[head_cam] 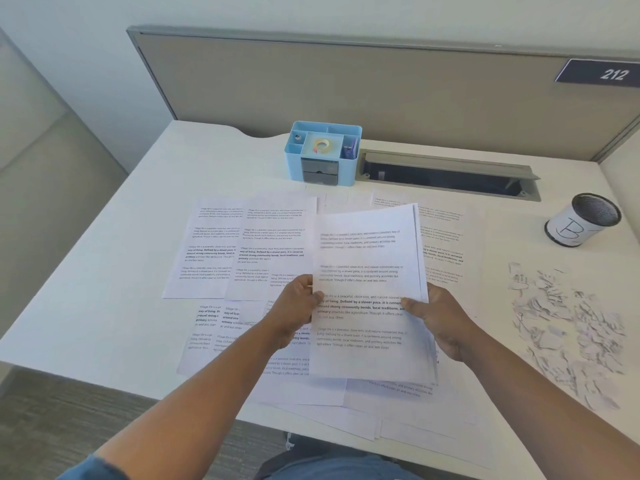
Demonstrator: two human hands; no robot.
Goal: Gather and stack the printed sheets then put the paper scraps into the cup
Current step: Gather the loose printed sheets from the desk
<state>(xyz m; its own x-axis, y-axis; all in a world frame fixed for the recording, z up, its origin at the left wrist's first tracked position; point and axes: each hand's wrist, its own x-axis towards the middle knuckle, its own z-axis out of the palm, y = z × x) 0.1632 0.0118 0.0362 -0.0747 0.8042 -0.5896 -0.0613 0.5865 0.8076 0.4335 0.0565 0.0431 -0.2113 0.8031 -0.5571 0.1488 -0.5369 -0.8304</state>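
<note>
a: start with the bench (pixel 114 271). what do we have spread on it?

b: loose printed sheets (pixel 239 247) lying flat across the middle and left, overlapping, more running under our arms to the near edge, and another sheet or two on the far right side of the spread. their long axes run roughly near to far, only slightly skewed from one another.

a: and what we hold?

b: a gathered stack (pixel 367 292), lifted over the middle of the bench, long axis also near to far. our left hand (pixel 298 306) grips its left edge, thumb on top and fingers curled under. our right hand (pixel 440 320) pinches the right edge the same way.

a: so which hand goes for the next sheet?

b: we judge the left. most of the ungathered sheets lie left of the stack, just beside that hand, while the right hand would have to cross over. since they lie parallel to the stack, they should slide in without turning.

a: then the small things?

b: the paper scraps (pixel 568 327) sit in a heap at the right, near the right hand. the cup (pixel 583 220), marked with a letter, stands upright beyond them, far right, apart from the heap. untouched so far, we reckon.
</note>
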